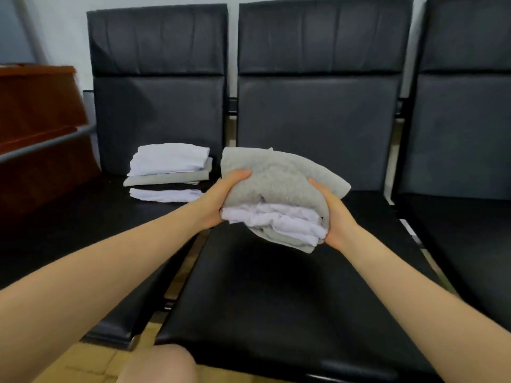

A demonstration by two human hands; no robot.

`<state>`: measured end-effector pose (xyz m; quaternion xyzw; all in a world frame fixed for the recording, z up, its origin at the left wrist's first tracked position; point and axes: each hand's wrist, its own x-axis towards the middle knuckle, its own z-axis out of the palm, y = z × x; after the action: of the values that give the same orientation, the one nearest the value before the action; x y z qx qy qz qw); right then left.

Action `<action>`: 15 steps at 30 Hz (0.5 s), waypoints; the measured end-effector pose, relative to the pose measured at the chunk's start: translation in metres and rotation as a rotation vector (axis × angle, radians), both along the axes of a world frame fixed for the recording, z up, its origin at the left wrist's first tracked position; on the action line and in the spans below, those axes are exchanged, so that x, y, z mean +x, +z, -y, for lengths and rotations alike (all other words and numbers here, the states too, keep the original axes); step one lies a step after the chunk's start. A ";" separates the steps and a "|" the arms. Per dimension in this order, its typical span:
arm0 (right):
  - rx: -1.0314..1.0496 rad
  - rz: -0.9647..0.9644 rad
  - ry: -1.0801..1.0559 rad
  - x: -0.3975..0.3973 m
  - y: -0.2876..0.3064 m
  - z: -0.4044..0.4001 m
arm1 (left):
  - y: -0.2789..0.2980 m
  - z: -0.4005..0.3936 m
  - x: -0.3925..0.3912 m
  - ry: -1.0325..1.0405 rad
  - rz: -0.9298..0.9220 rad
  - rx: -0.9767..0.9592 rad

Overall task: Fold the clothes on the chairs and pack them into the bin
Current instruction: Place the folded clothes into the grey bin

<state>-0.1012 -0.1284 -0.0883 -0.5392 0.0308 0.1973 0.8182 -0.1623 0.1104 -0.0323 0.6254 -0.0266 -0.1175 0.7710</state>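
A stack of folded grey and white clothes point(279, 194) is lifted above the middle chair's black seat point(276, 294). My left hand point(221, 197) grips its left side, thumb on top of the grey cloth. My right hand point(336, 214) grips its right side, fingers curled underneath. A second pile of folded white and grey clothes point(168, 171) lies on the left chair's seat, near its backrest. No bin is in view.
Three black padded chairs stand in a row; the right chair point(464, 134) holds nothing. A reddish-brown wooden cabinet point(36, 111) stands at the far left behind a grey metal armrest bar point(47, 143). My knee point(163, 366) shows at the bottom edge.
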 end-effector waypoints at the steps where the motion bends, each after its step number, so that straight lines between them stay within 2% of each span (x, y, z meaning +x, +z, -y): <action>1: 0.033 0.003 -0.011 0.006 -0.008 0.018 | -0.004 0.016 0.009 -0.002 0.005 0.004; 4: 0.109 0.062 -0.007 0.042 -0.015 0.054 | -0.015 0.054 0.049 -0.044 0.059 -0.005; 9: -0.017 0.062 -0.061 0.121 0.017 0.057 | -0.004 0.080 0.128 0.094 0.201 0.051; 12: -0.010 -0.042 -0.101 0.120 0.035 0.059 | 0.009 0.083 0.145 0.197 0.130 0.081; 15: 0.043 -0.096 -0.116 0.106 0.065 0.067 | 0.045 0.092 0.142 0.172 0.071 0.105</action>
<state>0.0052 -0.1956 -0.0235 -0.5086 0.0968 0.1759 0.8372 -0.0208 0.0185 0.0126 0.6685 0.0062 -0.0299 0.7431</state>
